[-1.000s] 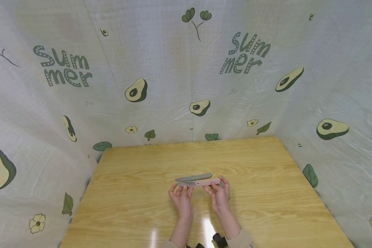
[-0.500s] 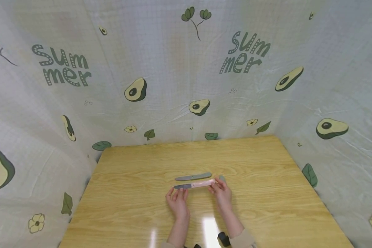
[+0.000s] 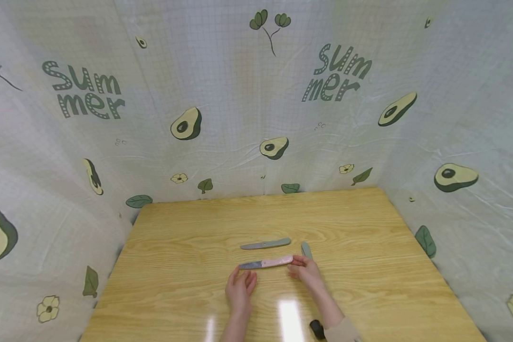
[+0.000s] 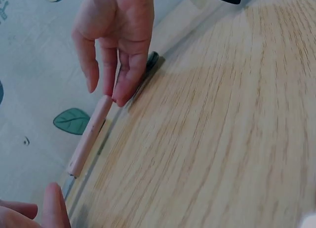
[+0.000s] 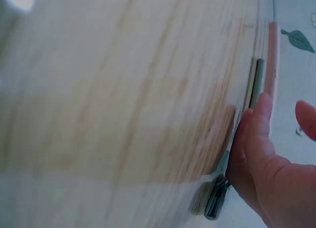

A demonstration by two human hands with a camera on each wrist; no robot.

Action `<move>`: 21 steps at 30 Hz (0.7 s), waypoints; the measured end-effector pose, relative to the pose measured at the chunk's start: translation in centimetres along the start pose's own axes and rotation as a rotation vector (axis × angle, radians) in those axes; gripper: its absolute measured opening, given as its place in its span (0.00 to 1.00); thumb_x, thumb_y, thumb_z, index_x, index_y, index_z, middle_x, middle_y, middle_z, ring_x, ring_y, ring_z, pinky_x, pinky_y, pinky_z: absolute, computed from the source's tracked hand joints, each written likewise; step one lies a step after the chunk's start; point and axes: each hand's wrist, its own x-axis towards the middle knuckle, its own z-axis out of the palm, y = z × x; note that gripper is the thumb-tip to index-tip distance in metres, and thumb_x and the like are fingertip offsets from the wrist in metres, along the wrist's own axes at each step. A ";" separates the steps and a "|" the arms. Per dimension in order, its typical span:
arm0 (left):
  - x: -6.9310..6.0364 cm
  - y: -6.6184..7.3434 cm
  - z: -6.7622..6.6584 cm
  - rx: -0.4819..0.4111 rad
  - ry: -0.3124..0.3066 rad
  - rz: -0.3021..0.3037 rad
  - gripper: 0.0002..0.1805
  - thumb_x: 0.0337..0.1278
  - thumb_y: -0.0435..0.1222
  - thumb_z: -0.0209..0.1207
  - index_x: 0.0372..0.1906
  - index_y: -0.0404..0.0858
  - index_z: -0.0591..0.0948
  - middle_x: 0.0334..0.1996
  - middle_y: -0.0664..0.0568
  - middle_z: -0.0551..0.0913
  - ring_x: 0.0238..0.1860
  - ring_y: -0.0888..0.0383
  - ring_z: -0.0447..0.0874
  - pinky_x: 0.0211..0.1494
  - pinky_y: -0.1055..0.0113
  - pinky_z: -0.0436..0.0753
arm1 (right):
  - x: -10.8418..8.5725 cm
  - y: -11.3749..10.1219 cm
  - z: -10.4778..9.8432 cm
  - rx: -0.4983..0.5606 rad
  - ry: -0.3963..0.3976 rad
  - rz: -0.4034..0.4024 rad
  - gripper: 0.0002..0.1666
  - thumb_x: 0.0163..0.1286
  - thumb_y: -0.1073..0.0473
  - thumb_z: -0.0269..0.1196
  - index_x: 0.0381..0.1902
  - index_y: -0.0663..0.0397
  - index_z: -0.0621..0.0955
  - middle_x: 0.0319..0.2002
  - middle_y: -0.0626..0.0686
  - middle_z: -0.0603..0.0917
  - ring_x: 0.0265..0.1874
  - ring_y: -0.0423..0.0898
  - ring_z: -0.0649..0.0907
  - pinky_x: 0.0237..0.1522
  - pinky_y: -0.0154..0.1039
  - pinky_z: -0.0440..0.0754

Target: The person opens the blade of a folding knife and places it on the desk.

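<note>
my left hand (image 3: 239, 287) and right hand (image 3: 306, 271) are loose, clasping nothing, flanking the pink knife (image 3: 275, 261); i should nudge evenly.

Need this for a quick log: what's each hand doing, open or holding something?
Left hand: at the blade tip of the pink knife; gripping or open cannot be told.
Right hand: open, touching the handle at its end, thumb apart.

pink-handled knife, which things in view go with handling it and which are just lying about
In the job:
pink-handled knife
right hand, at its handle end
left hand, by its blade tip

Seemingly just lying about:
green-handled knife, beyond the pink one
green item near the right hand, partly hidden
</note>
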 end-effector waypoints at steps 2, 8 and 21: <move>0.1 0.1 -0.4 0.030 -0.017 -0.015 0.31 0.68 0.27 0.51 0.71 0.23 0.56 0.46 0.34 0.78 0.40 0.50 0.86 0.50 0.63 0.86 | -0.1 0.1 -0.1 -0.027 -0.022 0.001 0.31 0.61 0.74 0.61 0.59 0.86 0.66 0.48 0.73 0.75 0.35 0.44 0.81 0.40 0.40 0.88; 0.5 0.3 -1.1 0.128 -0.084 -0.019 0.34 0.65 0.25 0.54 0.71 0.22 0.54 0.42 0.33 0.80 0.34 0.53 0.87 0.45 0.63 0.88 | -0.1 0.1 -0.4 -0.106 -0.068 0.020 0.34 0.60 0.73 0.62 0.61 0.84 0.65 0.38 0.60 0.76 0.29 0.42 0.78 0.31 0.33 0.83; 0.3 -0.1 -0.3 0.347 -0.032 0.134 0.37 0.57 0.27 0.61 0.68 0.28 0.57 0.32 0.47 0.73 0.21 0.59 0.77 0.22 0.70 0.84 | 0.0 -0.4 -2.1 -0.179 -0.093 -0.017 0.33 0.67 0.67 0.61 0.67 0.74 0.65 0.25 0.51 0.75 0.20 0.42 0.72 0.20 0.28 0.69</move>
